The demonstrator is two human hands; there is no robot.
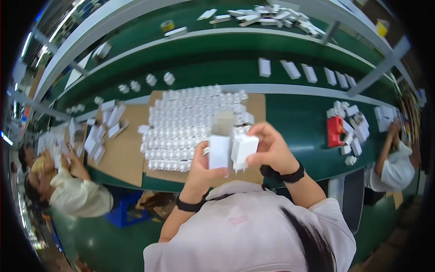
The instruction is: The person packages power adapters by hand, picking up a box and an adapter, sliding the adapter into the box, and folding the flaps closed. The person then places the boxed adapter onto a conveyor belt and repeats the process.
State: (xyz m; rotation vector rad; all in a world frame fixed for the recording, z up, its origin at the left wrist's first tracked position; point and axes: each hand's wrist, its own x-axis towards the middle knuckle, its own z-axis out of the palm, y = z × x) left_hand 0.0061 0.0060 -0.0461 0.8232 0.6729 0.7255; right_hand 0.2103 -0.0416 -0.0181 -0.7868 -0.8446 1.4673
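Note:
My left hand [200, 171] is closed around a small white carton [219, 153], which stands upright with its top flap raised. Close beside it, my right hand [274, 153] pinches a white plug adapter [245, 148] between thumb and fingers. Two short prongs stick out of the adapter's lower end. Carton and adapter are side by side, and I cannot tell whether they touch. Just beyond my hands, many similar white adapters [174, 131] stand in tight rows on a brown cardboard sheet [254, 109].
Loose white cartons [108, 119] lie to the left. At the right, a red container [335, 132] stands by a pile of white pieces [358, 122]. More cartons [264, 67] and adapters line the back ledge. Co-workers [77, 192] sit at both sides. Metal shelf rails cross above.

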